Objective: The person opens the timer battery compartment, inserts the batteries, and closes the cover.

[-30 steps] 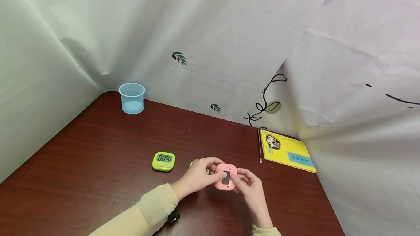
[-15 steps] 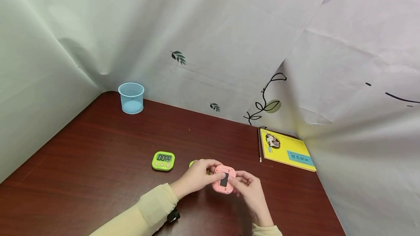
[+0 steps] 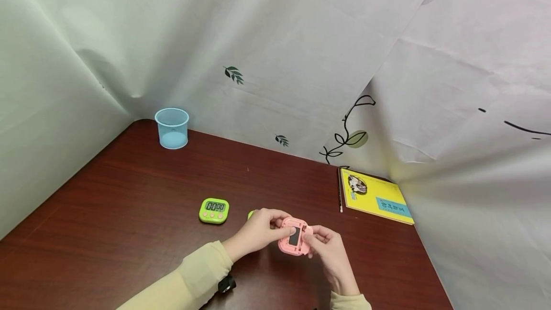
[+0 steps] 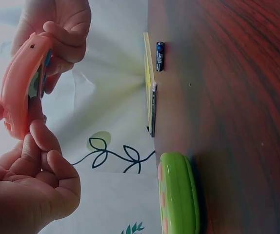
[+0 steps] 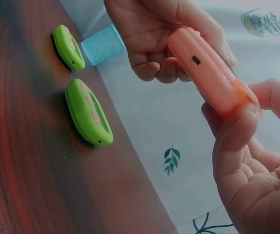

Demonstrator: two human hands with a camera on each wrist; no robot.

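Observation:
My left hand [image 3: 260,228] grips the left side of a pink digital timer [image 3: 294,239], thumb on its back near a dark rectangle. The timer's back faces up toward the head camera. At its right side, my right hand [image 3: 331,252] pinches a small pink battery cover [image 5: 247,97], which tilts away from the case. The slot beside the cover is partly exposed; whether a battery lies inside, I cannot tell. A second timer, green [image 3: 214,211], lies face up to the left. Another green timer [image 4: 178,195] is mostly hidden behind my left hand in the head view.
A loose battery [image 4: 160,56] lies on the brown table [image 3: 172,176], visible in the left wrist view. Far left stands a blue mesh basket [image 3: 173,130]. At the right are a yellow book [image 3: 376,197] and a pencil [image 3: 340,193]. Printed cloth surrounds the table.
The battery cover has come up from the timer's right side in my right hand, exposing the slot there. Earlier, the timer tilted and shifted slightly down. The left hand keeps its grip.

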